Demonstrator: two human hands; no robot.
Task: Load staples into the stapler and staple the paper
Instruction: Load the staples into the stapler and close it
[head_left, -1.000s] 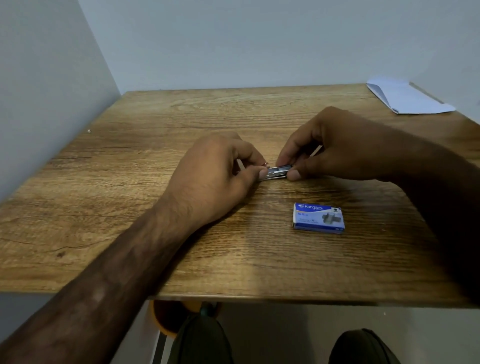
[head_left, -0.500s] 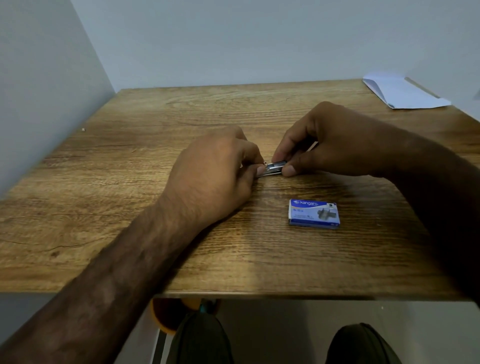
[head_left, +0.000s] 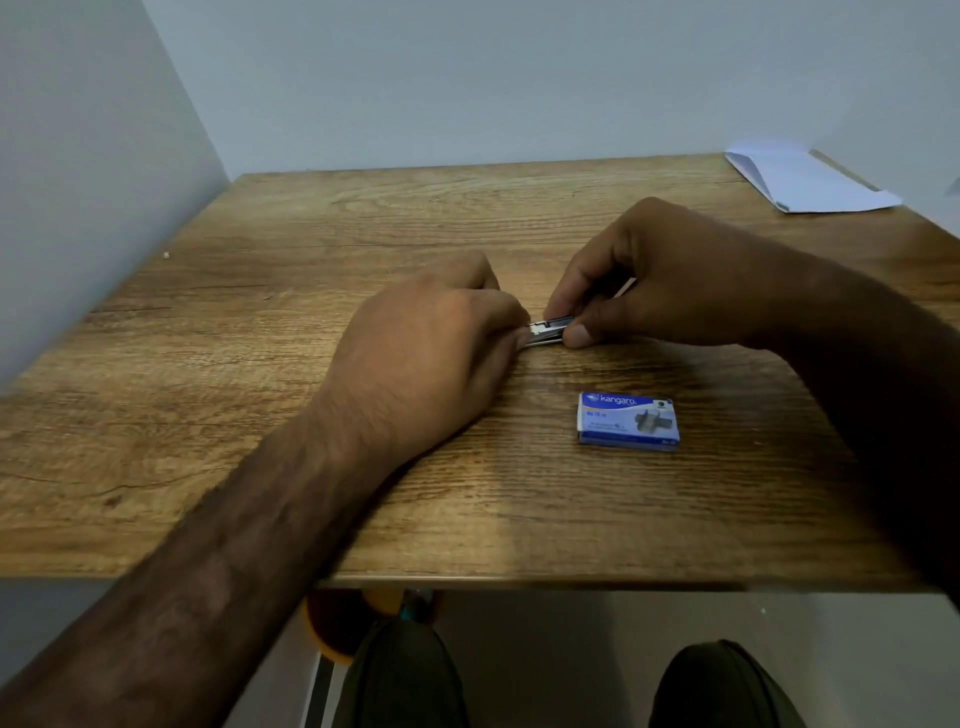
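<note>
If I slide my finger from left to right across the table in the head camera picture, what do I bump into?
Left hand → small silver metal stapler pinched between both hands → right hand → folded white paper at the far right corner.

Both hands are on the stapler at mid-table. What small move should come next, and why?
Probably finish seating the staples: the left hand should push in toward the right hand, which steadies the stapler. Both grips pinch its metal ends, the blue staple box lies closed nearby, and the paper waits at the far right corner. Whether staples are already inside cannot be seen.
</note>
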